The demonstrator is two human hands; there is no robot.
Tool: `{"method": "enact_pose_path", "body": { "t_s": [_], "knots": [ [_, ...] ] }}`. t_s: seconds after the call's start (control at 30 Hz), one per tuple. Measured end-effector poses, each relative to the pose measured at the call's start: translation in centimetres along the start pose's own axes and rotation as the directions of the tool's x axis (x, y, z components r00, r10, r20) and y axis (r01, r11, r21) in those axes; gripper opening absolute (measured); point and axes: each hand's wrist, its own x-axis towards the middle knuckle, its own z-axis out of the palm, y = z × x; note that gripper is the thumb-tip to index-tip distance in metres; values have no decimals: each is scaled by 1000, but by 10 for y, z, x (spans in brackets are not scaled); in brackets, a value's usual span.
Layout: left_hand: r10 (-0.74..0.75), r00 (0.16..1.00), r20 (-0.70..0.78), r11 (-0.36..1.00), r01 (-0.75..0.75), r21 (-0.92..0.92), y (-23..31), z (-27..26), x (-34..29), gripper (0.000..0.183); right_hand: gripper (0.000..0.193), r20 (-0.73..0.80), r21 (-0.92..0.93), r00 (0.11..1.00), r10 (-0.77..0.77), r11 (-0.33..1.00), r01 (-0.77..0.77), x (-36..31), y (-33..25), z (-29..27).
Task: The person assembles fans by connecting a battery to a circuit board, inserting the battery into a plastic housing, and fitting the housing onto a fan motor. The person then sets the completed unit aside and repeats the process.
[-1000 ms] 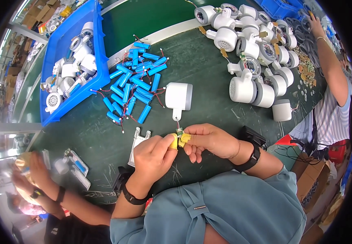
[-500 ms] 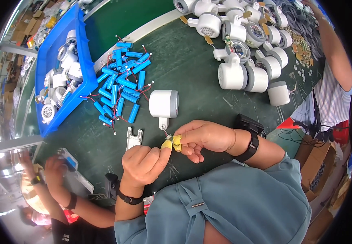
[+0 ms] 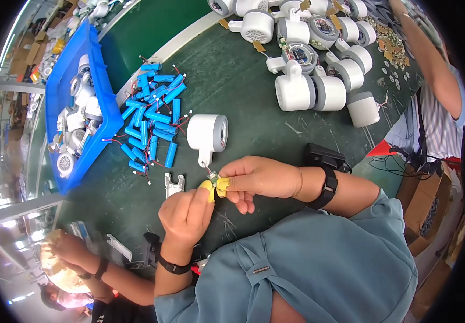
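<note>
My left hand [image 3: 185, 216] and my right hand [image 3: 267, 178] meet in front of me, fingertips pinched together. Yellow coverings wrap some of the fingertips on both hands. Between them is a small wired circuit piece [image 3: 213, 176], partly hidden by the fingers. A short thin wire joins it to the narrow neck of a white cylindrical housing [image 3: 202, 132] with a grey rim. That housing lies on its side on the dark green table, just beyond my hands. A white forked plastic bracket [image 3: 174, 185] lies beyond my left hand.
Blue cylindrical batteries [image 3: 157, 117] with red and black leads lie heaped at left, beside a blue bin [image 3: 115, 116] of white parts. Several white housings [image 3: 294, 92] stand grouped at far right. A black device [image 3: 324, 156] is by my right wrist. Co-workers' arms [image 3: 431, 64] appear at both sides.
The housing has turned a little, showing more of its round grey-rimmed end. My hands keep their pinch on the wired piece. At left, a co-worker's hands have moved away from a pale part.
</note>
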Motion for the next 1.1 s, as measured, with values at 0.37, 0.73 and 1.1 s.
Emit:
{"method": "enact_pose_path", "body": {
  "t_s": [0.37, 0.73, 1.1],
  "knots": [
    [-539, 829, 150, 740, 551, -386, 18, -2, 7, 22, 16, -72, -131, 996, -48, 991, 38, 1, 0, 4],
    [-727, 669, 156, 557, 707, -436, 32, 11, 6, 16, 17, -234, -464, 933, -274, 874, 141, 4, 15, 21],
    [-616, 787, -17, 724, 558, -406, 41, 26, 4, 17, 9, -238, -717, 781, -577, 647, 260, 9, 28, 23]
  ]
}}
